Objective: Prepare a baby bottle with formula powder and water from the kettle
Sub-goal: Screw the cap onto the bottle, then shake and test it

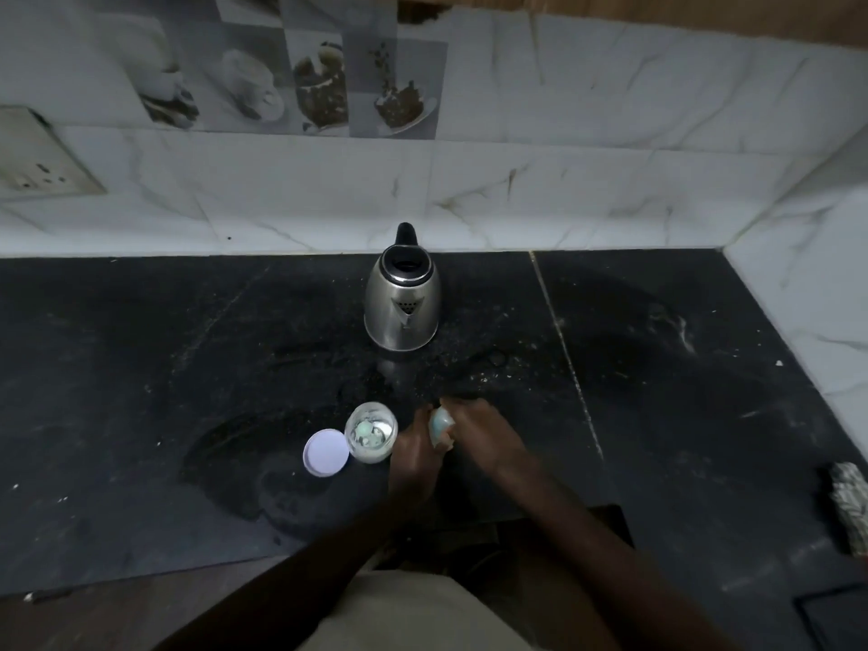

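Black stone table (141,368) carries the steel kettle (403,303) at far centre, lid up, spout facing near. Clear baby bottle (371,432) stands upright and uncapped at near centre. Lilac cap (325,452) lies flat just left of it, edges touching. Just right of the bottle, left grip (415,451) and right grip (484,432) both clench one small pale teal piece (441,422), fingers curled round it. Cannot tell what the piece is.
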